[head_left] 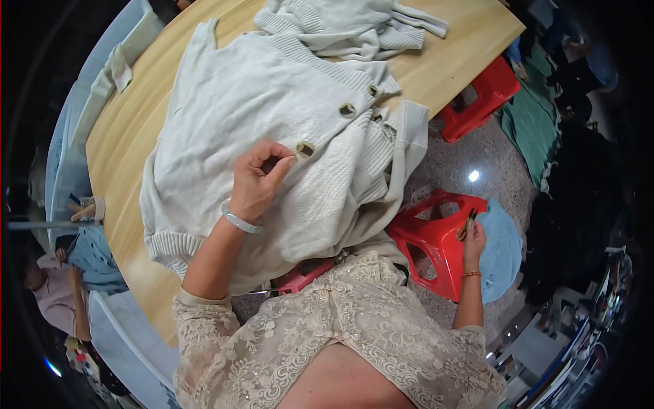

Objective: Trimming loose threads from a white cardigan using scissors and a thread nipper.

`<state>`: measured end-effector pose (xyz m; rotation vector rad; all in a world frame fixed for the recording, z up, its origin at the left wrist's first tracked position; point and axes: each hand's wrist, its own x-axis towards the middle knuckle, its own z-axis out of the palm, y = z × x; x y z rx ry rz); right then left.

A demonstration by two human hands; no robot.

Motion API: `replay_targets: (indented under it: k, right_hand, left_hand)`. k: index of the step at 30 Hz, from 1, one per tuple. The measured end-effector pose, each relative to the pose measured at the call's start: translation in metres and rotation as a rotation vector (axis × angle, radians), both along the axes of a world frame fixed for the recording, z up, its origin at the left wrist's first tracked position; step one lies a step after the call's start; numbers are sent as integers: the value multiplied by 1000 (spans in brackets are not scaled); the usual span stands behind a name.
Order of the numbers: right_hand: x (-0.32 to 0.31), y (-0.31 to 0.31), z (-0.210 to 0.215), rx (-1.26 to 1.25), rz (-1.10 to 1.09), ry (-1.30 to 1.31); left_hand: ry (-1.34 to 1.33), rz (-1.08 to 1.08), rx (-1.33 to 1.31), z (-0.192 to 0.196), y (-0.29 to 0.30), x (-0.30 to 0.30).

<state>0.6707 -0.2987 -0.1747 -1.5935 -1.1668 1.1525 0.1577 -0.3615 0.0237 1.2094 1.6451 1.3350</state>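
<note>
With the pale cardigan [228, 102] lying spread on the wooden table [122, 198], seemingly for easy reach, the left hand [257, 180] is pinching narrowly beside a dark button [305, 149], any catch indiscernible, while the right hand [472, 244] is holding small snips [471, 217] aside, probably sparing the knit.

A white sweater [225, 123] with dark buttons lies spread across a wooden table [126, 198], one part draping over the edge toward the person's lap. The left hand [262, 177], a pale bangle [240, 221] on its wrist, pinches finger and thumb together just beside one button [304, 149]; whether thread sits between them is too small to tell. Well apart, the right hand [471, 245] holds small snips [469, 222] over a red stool [449, 255], near light blue cloth [504, 249]. Another white sweater [340, 31] lies at the table's far side.
</note>
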Motion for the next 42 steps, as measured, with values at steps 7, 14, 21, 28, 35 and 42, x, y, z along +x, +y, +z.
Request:
replay_targets:
  k: [7, 14, 21, 28, 35, 42]
  right_hand:
    - [-154, 46, 166, 88, 590, 286]
    - [-269, 60, 238, 813, 1037, -441]
    - [-305, 79, 219, 1072, 1144, -643]
    - [-313, 92, 216, 1136, 1211, -711]
    - [-290, 107, 233, 939, 990, -426]
    - [-245, 146, 196, 293, 644, 25]
  left_hand:
    - [151, -55, 78, 9, 7, 11]
    - [101, -57, 81, 9, 8, 12]
    - [142, -59, 95, 1, 3, 6]
    - [153, -99, 123, 2, 8, 8]
    - [190, -533, 36, 57, 11, 23]
    - [532, -439, 177, 73, 47, 28]
